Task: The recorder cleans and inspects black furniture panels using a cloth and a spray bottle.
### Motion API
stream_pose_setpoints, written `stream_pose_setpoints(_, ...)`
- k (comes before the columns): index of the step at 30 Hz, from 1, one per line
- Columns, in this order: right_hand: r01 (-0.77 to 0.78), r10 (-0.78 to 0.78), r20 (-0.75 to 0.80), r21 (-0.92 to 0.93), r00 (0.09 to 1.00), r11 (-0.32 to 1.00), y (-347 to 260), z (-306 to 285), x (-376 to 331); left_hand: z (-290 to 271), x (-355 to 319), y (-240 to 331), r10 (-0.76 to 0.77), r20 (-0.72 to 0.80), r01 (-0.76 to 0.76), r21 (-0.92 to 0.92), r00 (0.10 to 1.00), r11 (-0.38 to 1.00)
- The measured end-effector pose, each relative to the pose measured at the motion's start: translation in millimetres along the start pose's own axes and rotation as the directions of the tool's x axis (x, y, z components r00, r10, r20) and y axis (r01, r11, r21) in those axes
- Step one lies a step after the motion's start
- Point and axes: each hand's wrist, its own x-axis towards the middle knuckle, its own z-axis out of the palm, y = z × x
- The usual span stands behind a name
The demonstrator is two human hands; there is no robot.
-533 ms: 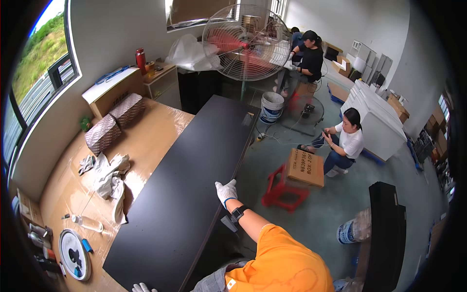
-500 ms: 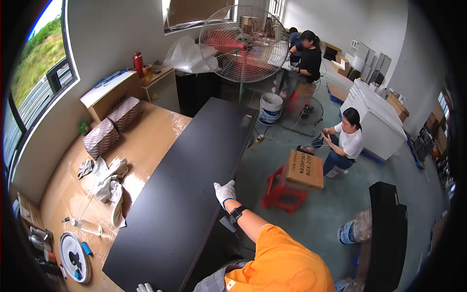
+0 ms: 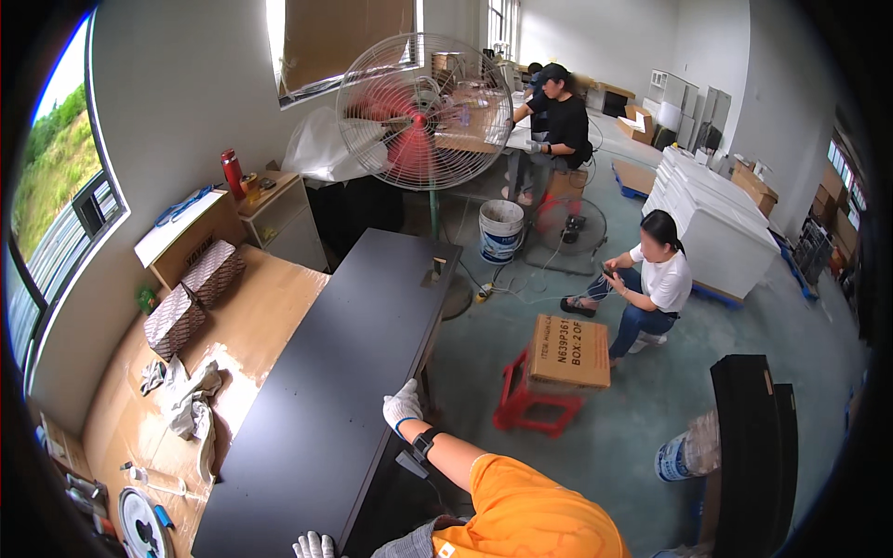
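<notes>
A long black panel (image 3: 344, 372) lies across a paper-covered table (image 3: 270, 307), running from the lower left toward a standing fan. My right hand (image 3: 402, 407), in a white glove with a dark band at the wrist, grips the panel's right long edge about midway. My left hand (image 3: 314, 544), also gloved, shows only its fingers at the lower frame edge by the panel's near end. Its grip is cut off from view.
White rags (image 3: 186, 400) and two patterned boxes (image 3: 195, 293) lie on the table's left. A red stool with a cardboard box (image 3: 567, 352) stands right of the panel. A person crouches beyond it (image 3: 651, 288). Another sits at a far bench (image 3: 558, 121). A large fan (image 3: 423, 112) and white bucket (image 3: 500, 231) stand behind.
My right hand stays on the panel's edge. The left glove has slid a little to the right along the lower frame edge.
</notes>
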Motion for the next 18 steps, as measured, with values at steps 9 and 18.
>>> stream_pose_setpoints(9,0.015,-0.015,-0.010,-0.025,1.000,1.000,6.2,-1.5,4.7,-4.5,57.2,18.9,0.201,-0.039,-0.200,0.027,0.979,0.979)
stream_pose_setpoints(18,0.056,-0.054,0.024,-0.100,0.998,0.993,6.7,-14.3,11.7,-26.7,134.1,55.9,0.257,0.025,-0.256,-0.029,0.966,0.966)
